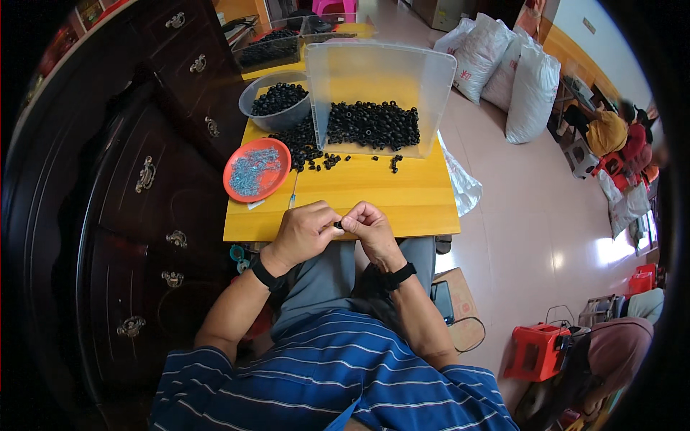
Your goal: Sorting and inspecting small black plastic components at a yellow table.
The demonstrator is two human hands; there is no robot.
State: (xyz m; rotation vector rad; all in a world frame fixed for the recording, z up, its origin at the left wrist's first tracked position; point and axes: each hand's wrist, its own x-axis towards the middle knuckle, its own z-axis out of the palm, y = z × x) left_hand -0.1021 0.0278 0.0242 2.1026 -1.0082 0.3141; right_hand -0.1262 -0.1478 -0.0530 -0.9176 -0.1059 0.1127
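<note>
Close together at the near edge of the yellow table [374, 187], my left hand [303, 228] and my right hand [371, 228] meet at the fingertips. Pinched between them is a small black round part [338, 224], mostly covered by the fingers. Beyond the left hand lies a thin tool with a blue and white end [292, 195], perhaps a screwdriver. A red plate [286, 171] to its left holds many small silvery metal pieces, too fine to name. Loose black ring-like parts [305, 147] are heaped farther back on the tabletop.
A see-through plastic bin [440, 86] lies tipped with black parts inside. Behind the plate stands a translucent bowl [248, 108] of the same parts. Dark drawers [154, 237] flank the left side. White sacks [532, 93], a red stool [535, 352] and other people are at right.
</note>
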